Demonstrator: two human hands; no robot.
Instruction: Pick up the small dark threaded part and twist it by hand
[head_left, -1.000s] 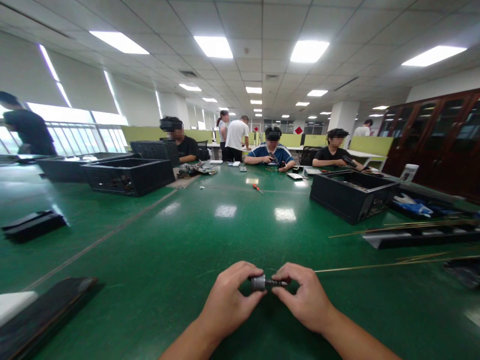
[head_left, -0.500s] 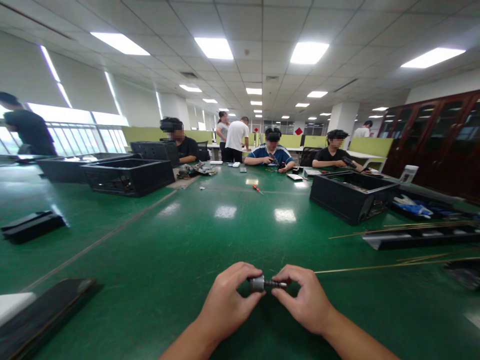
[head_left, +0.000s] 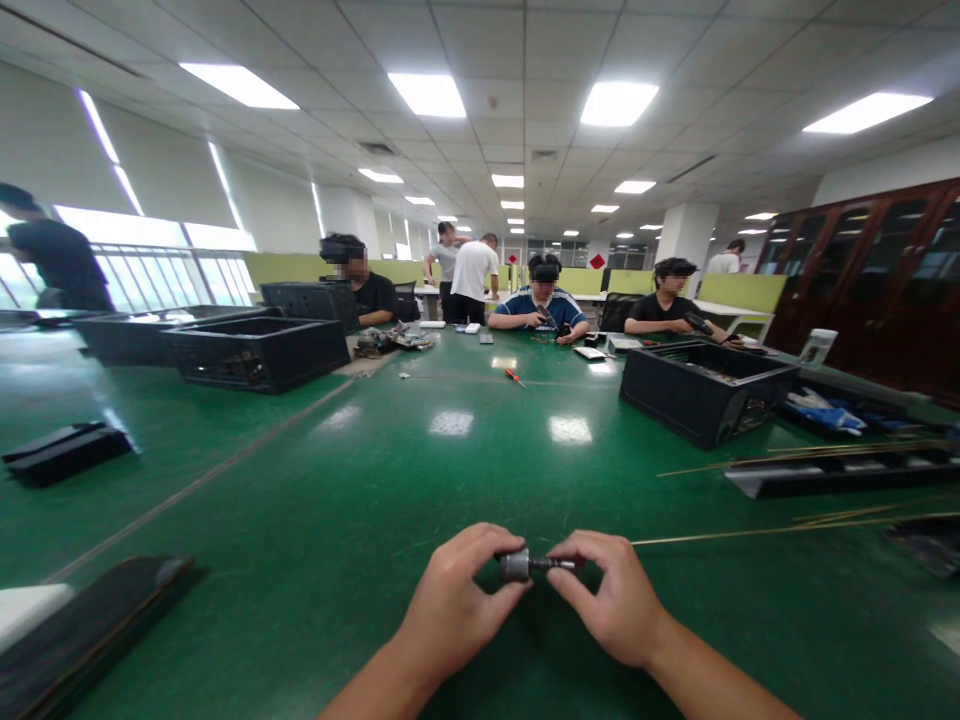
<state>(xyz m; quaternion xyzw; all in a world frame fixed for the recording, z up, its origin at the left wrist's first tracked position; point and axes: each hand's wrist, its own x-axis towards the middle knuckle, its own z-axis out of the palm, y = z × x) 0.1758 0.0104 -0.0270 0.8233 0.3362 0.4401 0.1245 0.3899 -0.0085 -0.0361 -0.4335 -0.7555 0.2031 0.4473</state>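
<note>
Low in the head view, a small metal part lies level between my hands, a thick grey cylinder with a thin, dark, ridged shaft on its right side. My left hand is closed on the cylinder, thumb below and fingers above. At the shaft, the thumb and forefinger of my right hand are pinched, and the shaft's tip passes between them. The part is held just above the green tabletop. What kind of part it is, I cannot tell.
Black computer cases stand far left and right. A screwdriver lies mid-table. To the right are thin brass-coloured rods and a black metal channel; at left, a dark flat panel. Co-workers sit across the table.
My right fingertips have shifted slightly right along the shaft. My left hand stays in place on the cylinder. In the background, a standing person has raised an arm.
</note>
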